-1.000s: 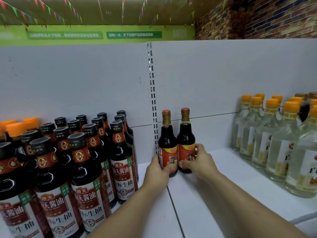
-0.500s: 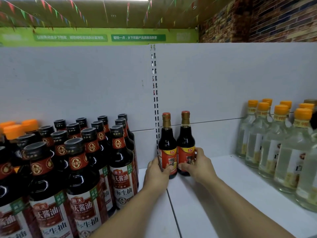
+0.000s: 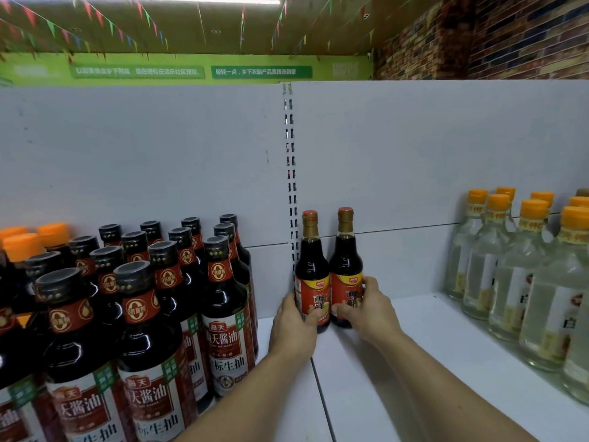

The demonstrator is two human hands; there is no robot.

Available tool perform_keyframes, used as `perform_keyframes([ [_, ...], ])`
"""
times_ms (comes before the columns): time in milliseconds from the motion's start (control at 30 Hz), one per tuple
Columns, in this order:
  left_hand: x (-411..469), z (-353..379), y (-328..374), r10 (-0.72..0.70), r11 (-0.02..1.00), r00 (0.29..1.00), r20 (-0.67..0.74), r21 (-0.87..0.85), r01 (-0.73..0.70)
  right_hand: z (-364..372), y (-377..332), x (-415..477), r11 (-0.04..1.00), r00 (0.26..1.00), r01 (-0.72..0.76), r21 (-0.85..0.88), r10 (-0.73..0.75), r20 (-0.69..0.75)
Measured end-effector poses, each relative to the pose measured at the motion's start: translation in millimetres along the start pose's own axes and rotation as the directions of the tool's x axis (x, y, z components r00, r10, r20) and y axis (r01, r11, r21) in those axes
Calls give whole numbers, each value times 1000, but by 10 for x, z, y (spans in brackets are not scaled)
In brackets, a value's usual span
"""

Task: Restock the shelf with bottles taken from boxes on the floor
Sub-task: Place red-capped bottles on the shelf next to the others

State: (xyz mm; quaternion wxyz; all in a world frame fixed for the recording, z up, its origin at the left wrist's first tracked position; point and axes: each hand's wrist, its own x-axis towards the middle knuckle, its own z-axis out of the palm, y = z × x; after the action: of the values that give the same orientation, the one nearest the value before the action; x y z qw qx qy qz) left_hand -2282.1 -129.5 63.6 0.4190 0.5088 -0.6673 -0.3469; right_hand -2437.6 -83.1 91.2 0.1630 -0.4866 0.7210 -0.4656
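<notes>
Two small dark sauce bottles with red labels and gold necks stand upright side by side on the white shelf, against the back panel. My left hand grips the lower part of the left bottle. My right hand grips the base and label of the right bottle. Both bottles rest on the shelf and touch each other. The boxes on the floor are out of view.
Several large dark soy sauce bottles crowd the left of the shelf, close to my left forearm. Several clear bottles with orange caps stand in rows at the right. A slotted upright runs down the back panel.
The view has shifted slightly; both hands stay on the two small bottles, which sit a little closer to the back panel and upright.
</notes>
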Motion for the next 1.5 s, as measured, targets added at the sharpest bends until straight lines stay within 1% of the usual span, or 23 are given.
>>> perform_keyframes([
  [133, 34, -1, -9, -12, 1000, 1000, -3, 10, 12, 20, -10, 30, 1000, 1000, -13, -4, 13, -2],
  [367, 73, 18, -39, -9, 1000, 1000, -1, -30, 9, 31, -17, 47, 1000, 1000, -19, -6, 19, -4],
  [767, 46, 32, -4, -6, 1000, 1000, -10, -30, 6, 70, -22, 37, 1000, 1000, -16, 11, 16, -20],
  [967, 37, 46, 5, -13, 1000, 1000, -9, -2, 13, 86, -37, 43, 999, 999, -35, 20, 35, -14],
  [1133, 64, 42, 48, -54, 996, 998, 10, 64, 54, 22, -106, 100, 998, 998, -53, -41, 55, 39],
  [1233, 5, 21, 117, -104, 989, 994, -23, 104, 106, -11, -120, 81, 997, 996, -72, -40, 75, 55],
  [1367, -151, -37, 159, -155, 981, 986, -52, 113, 160, -56, -127, -24, 994, 992, -111, -20, 112, 50],
  [1500, -371, -122, 237, -149, 985, 989, -14, 89, 150, -124, -146, -204, 988, 986, -153, -32, 155, 58],
])
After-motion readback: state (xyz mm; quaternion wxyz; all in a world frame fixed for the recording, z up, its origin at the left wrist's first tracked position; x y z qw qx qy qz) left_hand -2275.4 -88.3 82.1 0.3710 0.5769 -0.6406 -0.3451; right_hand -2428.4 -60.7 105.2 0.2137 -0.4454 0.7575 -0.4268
